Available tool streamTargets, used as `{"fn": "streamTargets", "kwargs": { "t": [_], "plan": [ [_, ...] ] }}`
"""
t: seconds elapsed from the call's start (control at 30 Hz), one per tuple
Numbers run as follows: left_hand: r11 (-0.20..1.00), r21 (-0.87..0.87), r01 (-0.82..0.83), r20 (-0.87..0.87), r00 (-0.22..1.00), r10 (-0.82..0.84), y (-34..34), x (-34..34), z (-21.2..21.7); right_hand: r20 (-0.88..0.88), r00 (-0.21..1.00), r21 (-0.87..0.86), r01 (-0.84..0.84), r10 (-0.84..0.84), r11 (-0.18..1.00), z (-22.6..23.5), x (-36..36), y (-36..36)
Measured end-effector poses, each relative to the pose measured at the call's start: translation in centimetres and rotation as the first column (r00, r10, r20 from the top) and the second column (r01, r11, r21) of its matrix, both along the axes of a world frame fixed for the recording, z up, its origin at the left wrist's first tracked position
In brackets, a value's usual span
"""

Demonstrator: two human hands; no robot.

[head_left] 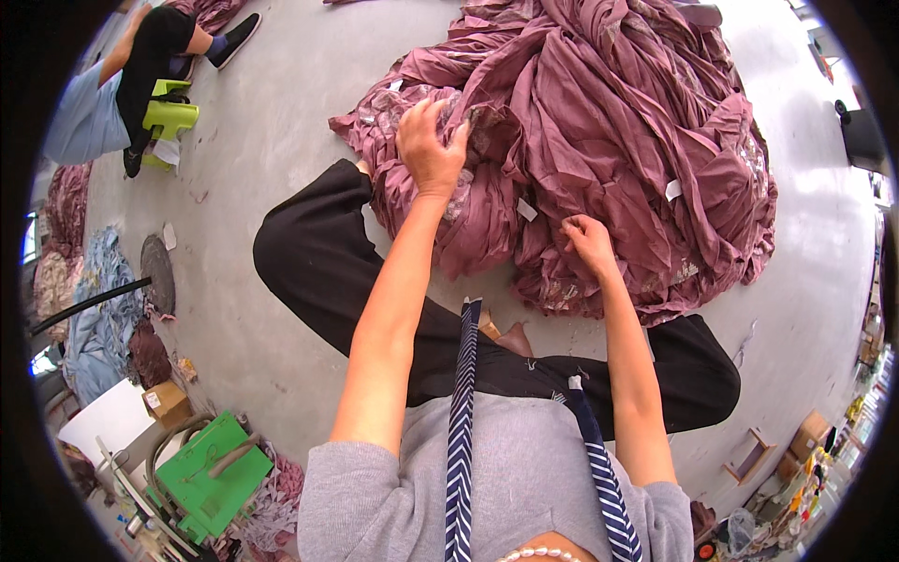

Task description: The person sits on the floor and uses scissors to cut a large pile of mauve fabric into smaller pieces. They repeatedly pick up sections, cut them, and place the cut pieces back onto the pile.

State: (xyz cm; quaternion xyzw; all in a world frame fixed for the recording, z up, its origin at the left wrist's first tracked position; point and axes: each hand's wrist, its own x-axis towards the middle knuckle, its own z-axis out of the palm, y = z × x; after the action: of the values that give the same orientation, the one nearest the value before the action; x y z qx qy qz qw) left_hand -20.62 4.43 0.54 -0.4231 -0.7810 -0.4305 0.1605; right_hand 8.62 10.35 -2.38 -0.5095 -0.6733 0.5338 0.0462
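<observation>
A large heap of dusty-mauve fabric (599,122) with patterned bands lies on the floor in front of me. My left hand (431,150) is over the near-left part of the heap, thumb apart from the fingers, which rest on or just above the cloth. Lower and to the right, my right hand (590,245) has its fingers curled together against the thumb near the cloth; whatever is between them is hidden. A small white label (527,210) shows on the cloth between my hands, and another white label (673,190) is farther right.
My legs in black trousers (314,248) bend around the heap. Another person sits at the upper left by a lime-green stool (170,117). Light blue cloth (101,314) lies left, a green board (211,473) lower left, and a cardboard box (810,434) lower right.
</observation>
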Motion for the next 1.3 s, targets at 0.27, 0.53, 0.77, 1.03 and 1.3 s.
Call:
{"fn": "streamTargets", "kwargs": {
  "t": [0.27,0.53,0.77,1.03,1.3],
  "plan": [
    [0.893,-0.409,0.189,0.260,0.962,-0.084,5.9,-2.1,0.3,-0.287,0.958,0.107,0.060,-0.027,0.993,4.5,-5.8,1.4],
    [0.930,-0.220,0.293,0.286,0.931,-0.226,2.9,-0.7,-0.5,-0.280,0.959,0.373,0.082,0.029,0.924,6.7,-11.4,4.7],
    [0.932,-0.086,0.351,0.145,0.930,-0.337,1.0,0.8,1.7,-0.303,0.886,0.670,-0.064,0.352,0.740,7.2,-15.2,6.3],
    [0.928,-0.018,0.371,0.225,0.906,-0.358,0.1,2.3,2.2,-0.494,0.869,0.041,-0.012,0.031,0.999,5.1,-15.6,6.6],
    [0.931,0.042,0.363,0.347,0.868,-0.355,-0.6,3.0,2.1,-0.487,0.868,-0.052,0.082,-0.097,0.995,4.4,-14.7,5.9]
  ]
}}
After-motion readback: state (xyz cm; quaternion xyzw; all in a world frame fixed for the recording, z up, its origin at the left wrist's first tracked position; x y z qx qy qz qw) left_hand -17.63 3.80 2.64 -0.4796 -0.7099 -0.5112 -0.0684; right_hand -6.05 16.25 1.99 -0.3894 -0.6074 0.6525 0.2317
